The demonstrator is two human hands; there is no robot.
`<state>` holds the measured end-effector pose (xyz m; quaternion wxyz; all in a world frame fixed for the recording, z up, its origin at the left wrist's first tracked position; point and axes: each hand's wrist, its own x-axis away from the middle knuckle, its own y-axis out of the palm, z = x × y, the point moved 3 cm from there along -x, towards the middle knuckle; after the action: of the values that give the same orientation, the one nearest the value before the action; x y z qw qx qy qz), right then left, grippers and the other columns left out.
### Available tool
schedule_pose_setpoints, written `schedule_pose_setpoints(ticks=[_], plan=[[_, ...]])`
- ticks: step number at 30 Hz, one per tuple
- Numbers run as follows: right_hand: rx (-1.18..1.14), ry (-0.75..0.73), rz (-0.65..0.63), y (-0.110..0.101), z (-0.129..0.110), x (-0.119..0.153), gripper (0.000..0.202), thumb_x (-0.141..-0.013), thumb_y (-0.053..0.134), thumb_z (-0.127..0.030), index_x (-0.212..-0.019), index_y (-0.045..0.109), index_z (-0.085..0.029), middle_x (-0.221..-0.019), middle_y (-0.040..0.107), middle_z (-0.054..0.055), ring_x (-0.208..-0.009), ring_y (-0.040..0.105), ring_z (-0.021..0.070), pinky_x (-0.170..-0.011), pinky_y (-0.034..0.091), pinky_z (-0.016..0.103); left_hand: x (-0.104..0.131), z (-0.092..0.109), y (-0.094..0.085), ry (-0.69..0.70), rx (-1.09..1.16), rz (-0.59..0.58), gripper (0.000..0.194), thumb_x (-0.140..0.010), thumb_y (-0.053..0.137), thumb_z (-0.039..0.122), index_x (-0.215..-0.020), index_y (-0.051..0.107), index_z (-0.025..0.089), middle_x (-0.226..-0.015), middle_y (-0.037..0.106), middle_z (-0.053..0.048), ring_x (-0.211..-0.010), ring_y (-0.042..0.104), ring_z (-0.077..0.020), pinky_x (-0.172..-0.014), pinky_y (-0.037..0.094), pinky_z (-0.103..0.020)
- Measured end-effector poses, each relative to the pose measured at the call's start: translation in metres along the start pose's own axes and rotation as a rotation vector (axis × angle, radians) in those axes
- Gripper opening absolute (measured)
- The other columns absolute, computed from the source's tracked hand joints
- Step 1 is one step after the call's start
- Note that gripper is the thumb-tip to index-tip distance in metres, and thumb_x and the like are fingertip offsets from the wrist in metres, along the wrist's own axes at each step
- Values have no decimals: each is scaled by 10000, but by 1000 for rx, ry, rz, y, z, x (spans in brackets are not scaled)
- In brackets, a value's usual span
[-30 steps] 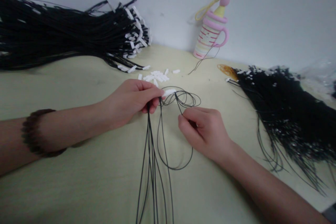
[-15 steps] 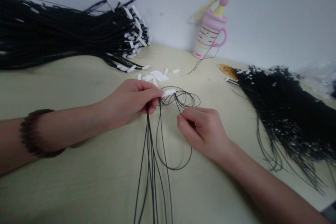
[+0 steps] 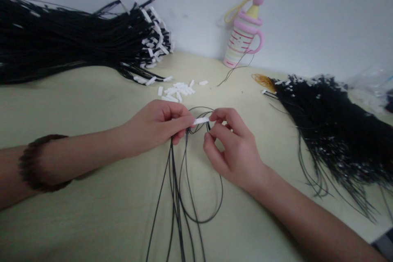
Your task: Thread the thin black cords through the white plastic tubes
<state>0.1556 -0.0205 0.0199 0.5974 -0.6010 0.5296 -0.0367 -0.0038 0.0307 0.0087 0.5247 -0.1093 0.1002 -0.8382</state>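
Between thumb and fingers, my left hand pinches the left part of a small white plastic connector. Several thin black wires hang down below that hand toward the table's front. My right hand is curled at the connector's right end, its index fingertip touching or very near it. Its thumb and another finger close on a black wire at that end. One wire makes a big loop beneath my hands; more coils lie behind the connector, partly hidden by my fingers.
Loose white connectors lie just beyond my left hand. At the back left is a thick bundle of black wires with white ends. Another black wire bundle lies right. A pink striped cup-shaped object leans against the wall.
My right hand has moved up and left to the connector's right end, its index finger now extended to it. My left hand and the connector have shifted slightly lower in view.
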Motion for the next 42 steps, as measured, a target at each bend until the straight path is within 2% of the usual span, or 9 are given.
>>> schedule_pose_setpoints(ticks=[3, 8, 15, 21, 25, 29, 33, 38, 42], plan=[[-63, -27, 11, 2, 1, 1, 160, -869, 454, -119, -727, 513, -164, -1221, 534, 191, -1057, 539, 261, -864, 490, 431, 1, 0, 1, 3, 7, -24, 167, -777, 582, 245, -625, 613, 183, -441, 539, 49, -401, 447, -63, -413, 306, -154], [-114, -39, 23, 4, 1, 0, 162, -878, 438, -89, -757, 525, -152, -1023, 626, 173, -996, 575, 237, -890, 499, 406, 1, -1, 0, 1, -27, -26, 214, -794, 575, 263, -599, 595, 179, -427, 524, 51, -395, 395, -56, -402, 278, -154], [-100, -42, 35, 5, 2, 0, 176, -887, 436, -92, -757, 537, -156, -963, 621, 146, -959, 576, 223, -859, 508, 388, 0, -1, 0, -7, -65, -26, 226, -811, 568, 298, -619, 590, 180, -448, 532, 47, -421, 401, -66, -420, 285, -173], [-1, -35, 59, 1, 5, 1, 158, -875, 514, -156, -752, 610, -131, -1112, 531, 171, -950, 532, 219, -771, 484, 353, -3, -7, -1, 2, 41, 13, 255, -820, 570, 290, -597, 575, 166, -475, 529, 33, -444, 431, -70, -440, 314, -179], [22, 15, -3, -3, 15, -2, 163, -866, 566, -185, -768, 688, -139, -762, 492, 50, -679, 477, 144, -590, 402, 267, -6, -5, -10, -14, 363, 99, 162, -797, 603, 220, -657, 623, 142, -529, 519, 33, -478, 438, -53, -457, 334, -158], [-383, 310, -212, 5, 41, -2, 108, -811, 612, -150, -747, 699, -144, -551, 492, -31, -506, 436, 85, -523, 370, 227, -4, 10, -20, 54, 499, 90, 118, -793, 613, 194, -700, 664, 141, -536, 502, 39, -471, 419, -40, -453, 339, -145], [-592, 527, -127, 4, 69, -4, 130, -806, 610, -229, -823, 697, -135, -722, 674, 37, -605, 583, 120, -573, 471, 239, 9, 23, -21, 140, 272, -44, 120, -760, 659, 252, -676, 658, 167, -510, 548, 30, -426, 442, -59, -414, 343, -153], [-689, 713, -40, -4, 98, -5, 224, -764, 632, -234, -961, 693, -146, -928, 726, 89, -679, 677, 153, -494, 486, 221, 27, 26, -6, 223, -105, -216, 168, -795, 618, 295, -674, 668, 189, -467, 548, 40, -413, 475, -74, -406, 359, -134], [-491, 662, 167, -14, 97, -4, 170, -793, 586, -172, -928, 680, -128, -852, 705, 80, -684, 649, 142, -578, 497, 256, 19, 13, 5, 165, -199, -214, 197, -806, 601, 310, -664, 652, 184, -471, 549, 36, -418, 464, -73, -396, 333, -128]])
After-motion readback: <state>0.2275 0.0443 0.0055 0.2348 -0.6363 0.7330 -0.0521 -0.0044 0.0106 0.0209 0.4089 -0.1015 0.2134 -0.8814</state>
